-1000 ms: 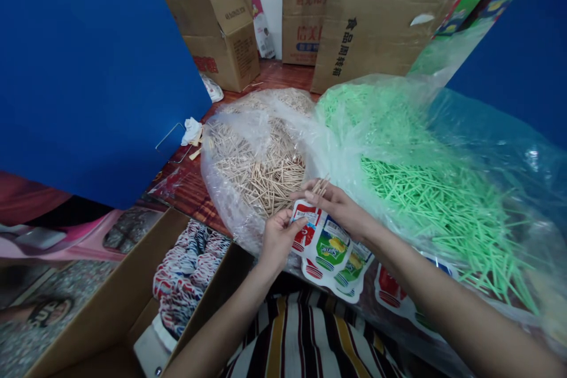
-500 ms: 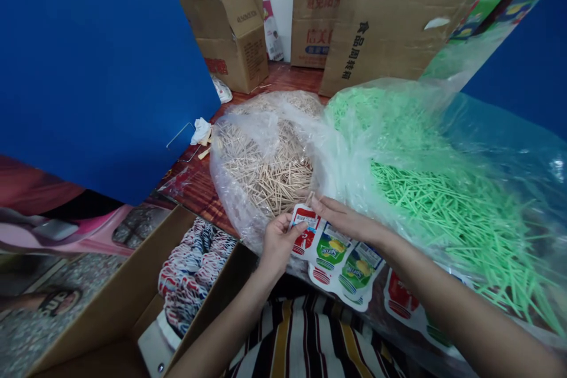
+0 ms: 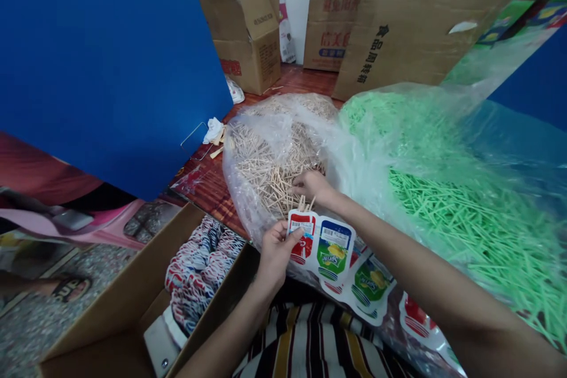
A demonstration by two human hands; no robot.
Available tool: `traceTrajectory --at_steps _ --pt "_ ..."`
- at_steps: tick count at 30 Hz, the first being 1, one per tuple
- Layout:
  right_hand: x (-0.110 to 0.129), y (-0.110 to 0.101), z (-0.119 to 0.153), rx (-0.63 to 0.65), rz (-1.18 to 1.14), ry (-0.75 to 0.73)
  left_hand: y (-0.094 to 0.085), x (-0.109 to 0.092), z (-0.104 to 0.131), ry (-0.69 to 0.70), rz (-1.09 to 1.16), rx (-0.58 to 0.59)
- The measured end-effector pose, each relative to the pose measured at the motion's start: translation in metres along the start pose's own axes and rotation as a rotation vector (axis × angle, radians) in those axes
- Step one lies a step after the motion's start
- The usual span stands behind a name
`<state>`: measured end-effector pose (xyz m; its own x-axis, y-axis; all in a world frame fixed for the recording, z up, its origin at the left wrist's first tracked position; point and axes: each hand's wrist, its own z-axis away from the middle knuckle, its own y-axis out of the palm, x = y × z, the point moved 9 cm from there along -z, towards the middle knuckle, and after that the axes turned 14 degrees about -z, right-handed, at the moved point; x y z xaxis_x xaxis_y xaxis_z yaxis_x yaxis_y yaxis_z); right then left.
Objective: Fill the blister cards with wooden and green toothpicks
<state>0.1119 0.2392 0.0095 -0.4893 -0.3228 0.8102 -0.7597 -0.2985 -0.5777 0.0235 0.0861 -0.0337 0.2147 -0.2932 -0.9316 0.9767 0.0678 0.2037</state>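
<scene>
My left hand (image 3: 275, 251) is closed at the left end of a strip of printed packets (image 3: 333, 257), thumb on the front of a red one. The packets are red or blue-and-green with soft-drink lettering. Several thin beige sticks (image 3: 305, 203) poke up from the red packet's top edge. Above it, my right hand (image 3: 313, 184) reaches into a clear plastic bag (image 3: 237, 189) of loose beige sticks (image 3: 261, 159). Its fingers are bent together at the pile; what lies between them is hidden. More packets (image 3: 419, 319) lie under my right forearm.
Bright green sticks (image 3: 452, 218) fill a clear bag on the right. An open carton (image 3: 88, 307) at lower left holds bundled red, white and blue packets (image 3: 201, 271). Cardboard boxes (image 3: 420, 23) stand at the back. A blue panel (image 3: 110, 59) rises at left.
My right hand has moved from the top of the red packet up and left into the beige sticks. More sticks now show above the packet. The view has shifted slightly.
</scene>
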Motion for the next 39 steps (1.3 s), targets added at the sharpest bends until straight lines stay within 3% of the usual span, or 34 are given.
traceTrajectory --at_steps 5,11,13,17,19,23,30,35,39 --pt "-0.001 0.008 -0.005 0.02 -0.026 0.018 -0.001 -0.003 -0.001 0.011 0.017 0.007" --pt "-0.003 -0.017 0.016 -0.032 -0.184 0.062 0.0 -0.006 -0.002 0.014 0.035 0.014" --pt "0.004 -0.038 0.028 -0.139 -0.324 0.061 0.002 -0.007 -0.003 0.019 0.034 0.013" --pt "0.037 -0.091 0.066 -0.491 -0.717 -0.062 0.006 -0.009 -0.006 0.02 0.028 0.017" --pt "0.057 -0.103 0.084 -0.548 -0.789 -0.118 0.009 -0.011 -0.007 0.027 0.029 0.016" --pt "0.075 -0.098 0.102 -0.502 -0.789 -0.119 0.017 -0.013 -0.007 0.04 0.036 0.036" --pt "0.067 -0.082 0.111 -0.418 -0.579 -0.092 0.031 -0.015 -0.002 0.039 0.013 0.077" --pt "0.06 -0.071 0.109 -0.241 -0.523 -0.026 0.032 -0.017 -0.001 0.064 -0.001 0.08" --pt "0.054 -0.079 0.109 -0.307 -0.513 -0.028 0.032 -0.018 0.0 0.072 0.003 0.076"
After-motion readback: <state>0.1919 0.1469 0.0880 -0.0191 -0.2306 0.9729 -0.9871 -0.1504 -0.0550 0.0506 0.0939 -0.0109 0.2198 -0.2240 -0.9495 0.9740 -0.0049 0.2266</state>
